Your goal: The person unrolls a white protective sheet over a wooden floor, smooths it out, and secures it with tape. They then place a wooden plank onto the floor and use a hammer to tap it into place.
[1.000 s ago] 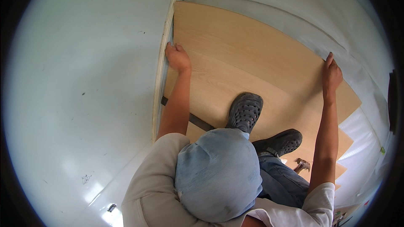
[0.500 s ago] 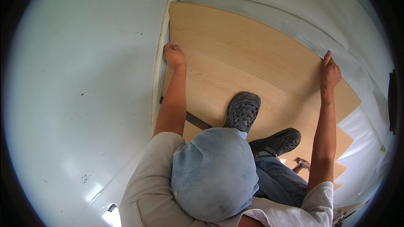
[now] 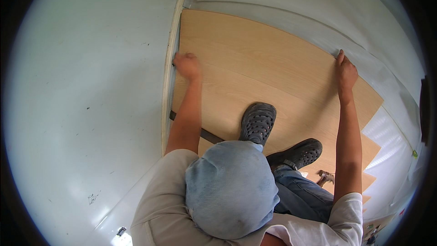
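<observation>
Wood-look floor planks (image 3: 255, 66) lie joined in front of me, their right ends stepped. At the far edge, toward the right, my right hand (image 3: 347, 71) is closed on the outermost plank, thumb stretched along it. My left hand (image 3: 187, 66) is curled at the planks' left end, beside the narrow gap along the pale wooden strip (image 3: 169, 59). A small dark spot shows at its fingertips; I cannot make out what it is. Nearer me, a dark flat bar (image 3: 213, 135) lies across the planks, partly hidden by my left forearm.
My feet in black clogs (image 3: 258, 120) stand on the planks. A hammer (image 3: 325, 178) lies by my right leg. Whitish sheeting (image 3: 314, 20) spreads beyond the far edge. A large pale smooth panel (image 3: 91, 82) fills the left side. Small tools lie at lower right.
My left hand's fingers have turned outward over the planks' left end, and a dark spot now shows there. My right hand keeps its place on the far edge. The whole view has shifted slightly.
</observation>
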Demonstrator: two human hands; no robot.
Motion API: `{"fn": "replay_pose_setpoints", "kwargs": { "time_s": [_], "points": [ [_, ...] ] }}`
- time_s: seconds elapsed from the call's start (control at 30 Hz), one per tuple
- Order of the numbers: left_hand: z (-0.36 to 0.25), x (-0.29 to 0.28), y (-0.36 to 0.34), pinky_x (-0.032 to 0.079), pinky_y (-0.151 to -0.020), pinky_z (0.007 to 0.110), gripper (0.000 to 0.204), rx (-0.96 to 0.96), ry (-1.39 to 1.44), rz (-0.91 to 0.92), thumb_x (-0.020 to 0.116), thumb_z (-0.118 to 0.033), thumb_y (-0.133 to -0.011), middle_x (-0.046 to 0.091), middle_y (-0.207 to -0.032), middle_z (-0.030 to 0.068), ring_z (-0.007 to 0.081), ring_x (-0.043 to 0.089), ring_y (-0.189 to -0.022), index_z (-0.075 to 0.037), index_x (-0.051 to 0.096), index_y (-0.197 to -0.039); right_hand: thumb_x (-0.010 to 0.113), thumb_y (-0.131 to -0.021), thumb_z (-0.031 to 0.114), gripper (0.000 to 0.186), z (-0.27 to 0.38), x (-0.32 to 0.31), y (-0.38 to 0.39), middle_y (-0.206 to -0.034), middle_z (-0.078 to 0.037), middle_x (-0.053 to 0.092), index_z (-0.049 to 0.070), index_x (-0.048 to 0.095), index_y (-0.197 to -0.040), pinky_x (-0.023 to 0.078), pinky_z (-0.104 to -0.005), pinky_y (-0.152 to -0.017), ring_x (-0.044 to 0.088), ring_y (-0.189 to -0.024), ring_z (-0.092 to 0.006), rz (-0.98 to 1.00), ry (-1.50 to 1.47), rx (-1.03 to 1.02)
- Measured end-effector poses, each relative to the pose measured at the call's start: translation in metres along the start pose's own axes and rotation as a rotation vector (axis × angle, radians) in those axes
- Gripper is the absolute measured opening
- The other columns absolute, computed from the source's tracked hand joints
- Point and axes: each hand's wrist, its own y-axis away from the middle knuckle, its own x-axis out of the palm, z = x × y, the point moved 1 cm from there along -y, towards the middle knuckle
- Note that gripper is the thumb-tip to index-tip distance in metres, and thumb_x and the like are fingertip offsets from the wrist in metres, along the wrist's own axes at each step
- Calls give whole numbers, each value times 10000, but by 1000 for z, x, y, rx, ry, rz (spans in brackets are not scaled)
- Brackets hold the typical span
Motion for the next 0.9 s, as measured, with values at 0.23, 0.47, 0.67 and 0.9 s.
{"fn": "replay_pose_setpoints", "kwargs": {
  "time_s": [0.23, 0.47, 0.67, 0.9],
  "points": [
    [-225, 7, 56, 441, -1036, 486, 373, 898, 425, 95, 722, -167, -884, 621, -1249, 166, 358, 558, -1182, -88, 677, -1246, 468, -1070, 466, 545, -8, -1, 3, -711, -193, 695, 91, 725, -770, 540, -514, -601, 676, -653, -418, -12, -26, -30],
    [-244, 17, 64, 461, -933, 463, 116, 1026, 428, 259, 660, -176, -926, 662, -898, 102, 329, 594, -944, -75, 706, -892, 457, -1063, 465, 504, 3, -4, 3, -845, -225, 725, 88, 750, -900, 545, -553, -718, 681, -784, -465, 69, -9, -24],
    [-215, 55, 59, 445, -826, 544, 210, 918, 397, 481, 591, -173, -955, 655, -885, 217, 413, 605, -898, -16, 675, -843, 493, -1048, 252, 227, 11, 11, 21, -776, -169, 651, 92, 628, -960, 458, -537, -628, 612, -712, -412, 83, -193, -264],
    [-233, 50, 75, 432, -922, 490, 236, 1154, 233, 382, 493, -165, -1057, 663, -1002, 161, 367, 589, -971, -35, 689, -1029, 570, -1003, 387, 345, -33, -39, 5, -918, -163, 718, 81, 713, -937, 521, -496, -847, 668, -946, -375, 302, -458, -15]
  ]
}}
